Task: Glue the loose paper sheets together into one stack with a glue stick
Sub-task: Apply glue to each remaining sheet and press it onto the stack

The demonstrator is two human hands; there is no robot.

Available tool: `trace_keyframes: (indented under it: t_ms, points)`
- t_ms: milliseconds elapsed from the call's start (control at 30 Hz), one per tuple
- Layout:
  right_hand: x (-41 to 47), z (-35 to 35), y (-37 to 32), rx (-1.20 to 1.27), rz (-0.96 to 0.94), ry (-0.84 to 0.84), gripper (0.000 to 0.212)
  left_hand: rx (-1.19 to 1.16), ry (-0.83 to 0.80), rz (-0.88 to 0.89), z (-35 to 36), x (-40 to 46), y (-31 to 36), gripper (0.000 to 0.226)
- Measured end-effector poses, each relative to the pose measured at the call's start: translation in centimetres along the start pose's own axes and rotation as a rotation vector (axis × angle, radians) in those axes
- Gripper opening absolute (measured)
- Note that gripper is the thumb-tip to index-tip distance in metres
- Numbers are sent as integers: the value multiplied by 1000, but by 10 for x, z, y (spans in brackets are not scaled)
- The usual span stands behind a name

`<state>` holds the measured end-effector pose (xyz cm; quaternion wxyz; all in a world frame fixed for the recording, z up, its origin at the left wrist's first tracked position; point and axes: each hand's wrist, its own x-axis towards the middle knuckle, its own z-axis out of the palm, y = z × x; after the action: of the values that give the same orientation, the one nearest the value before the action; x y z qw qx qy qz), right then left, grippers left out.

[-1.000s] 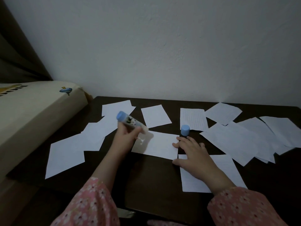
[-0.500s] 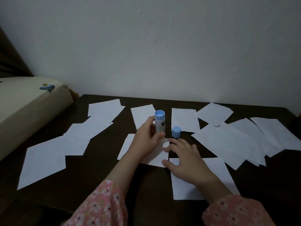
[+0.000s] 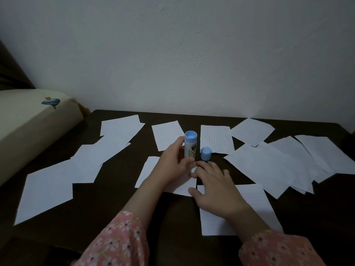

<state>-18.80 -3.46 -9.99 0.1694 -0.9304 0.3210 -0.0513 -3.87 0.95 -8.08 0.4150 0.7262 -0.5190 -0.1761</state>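
At frame centre the left hand [image 3: 172,162] grips the upright glue stick [image 3: 190,144] on a sheet [image 3: 148,169]. The right hand [image 3: 215,186] lies flat, fingers spread, across two sheets, its fingertips just below the cap [image 3: 206,153]. Loose sheets are scattered across the desk [image 3: 115,208].

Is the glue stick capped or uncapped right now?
Uncapped: the blue cap stands alone on the table beside the glue stick the left hand holds.

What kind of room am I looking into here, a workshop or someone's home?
Likely a home, perhaps a bedroom: a small dark wooden table pushed against a plain white plaster wall, with a cream padded cushion bearing a blue whale print beside it.
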Motion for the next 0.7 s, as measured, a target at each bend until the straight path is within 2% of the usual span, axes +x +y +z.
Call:
trace_keyframes:
  t_ms: [400, 700]
  points:
    - [2, -2, -4, 20, 51, -38, 44, 72, 58, -98, -30, 0, -16, 57]
    - [3, -2, -5, 36, 57, -37, 42, 42, 90, -147, -57, -5, -32, 54]
